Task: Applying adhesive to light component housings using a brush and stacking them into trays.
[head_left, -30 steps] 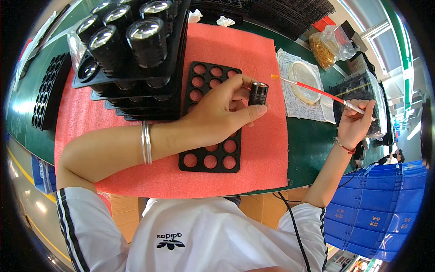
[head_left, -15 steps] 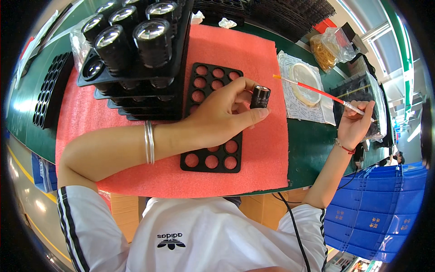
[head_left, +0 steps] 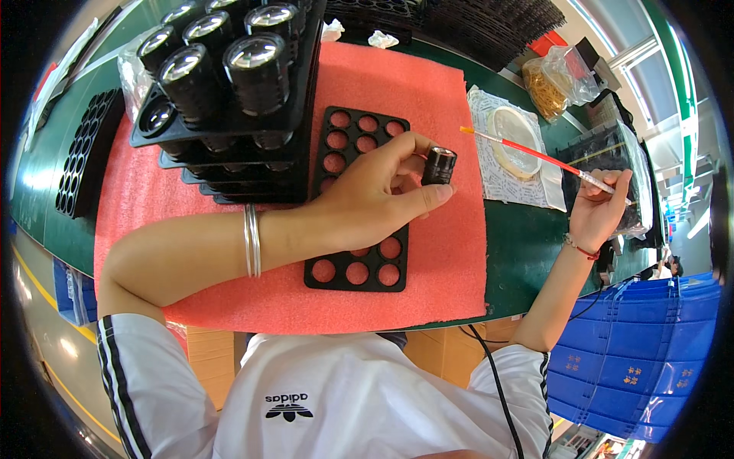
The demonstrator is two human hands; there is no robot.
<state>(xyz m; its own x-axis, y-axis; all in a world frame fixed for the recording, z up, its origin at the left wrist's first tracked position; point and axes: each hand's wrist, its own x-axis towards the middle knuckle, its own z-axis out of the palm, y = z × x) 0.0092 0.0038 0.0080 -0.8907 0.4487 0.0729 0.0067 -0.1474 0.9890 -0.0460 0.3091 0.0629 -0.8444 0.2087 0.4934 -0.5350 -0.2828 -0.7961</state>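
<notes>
My left hand (head_left: 375,191) pinches a short black ribbed cylinder with a shiny top, like a flashlight head (head_left: 438,168), between thumb and fingers. It hovers over a black tray with round holes (head_left: 394,278), partly covering it. Away to the right, my right hand (head_left: 599,208) grips the rear end of a thin paintbrush (head_left: 540,155) with a red handle. The brush slants up to the left; its yellowish tip is near the held flashlight head but apart from it. Under the tray lies a pink foam mat (head_left: 447,260).
Stacked black trays (head_left: 294,126) at left hold larger black lens-topped cylinders (head_left: 258,73). Another holed black tray (head_left: 86,157) stands farther left. Right of the mat, a tape ring (head_left: 501,157) rests on a printed sheet (head_left: 550,191). Behind it sits a bag of yellow bands (head_left: 547,88); blue crates (head_left: 634,359) stand lower right.
The flashlight head in my left hand has tilted very slightly to the right. Both hands and the paintbrush have stayed in nearly the same place.
</notes>
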